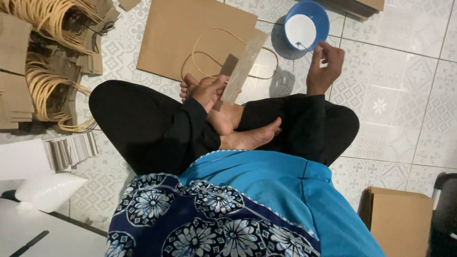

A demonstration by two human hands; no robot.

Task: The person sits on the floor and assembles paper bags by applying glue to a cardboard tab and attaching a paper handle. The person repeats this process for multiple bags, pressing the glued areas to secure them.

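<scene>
Seated cross-legged on a patterned tile floor (400, 95), black trousers, bare feet tucked in. Left hand (209, 90) closed in a pinch on a brown card strip (242, 66) — long, narrow, flat, its face pale with a dull sheen, tilted up and away from the hand, lower end gripped just above the feet. Behind the strip, lying flat on the tiles: a brown paper bag (190, 33), plain kraft colour, with a loop of cream cord handle (209, 52) resting on it and running out past its right edge. Right hand (325, 62) raised beside a blue bowl (320, 14) holding white glue, fingers pinched on a thin stick whose tip reaches to the bowl's lower rim. Bowl just past the bag's right corner. Far left — heaps of coiled cord handles (43, 90) with brown card pieces stacked among them. Bottom right, a stack of brown bags (400, 219).
</scene>
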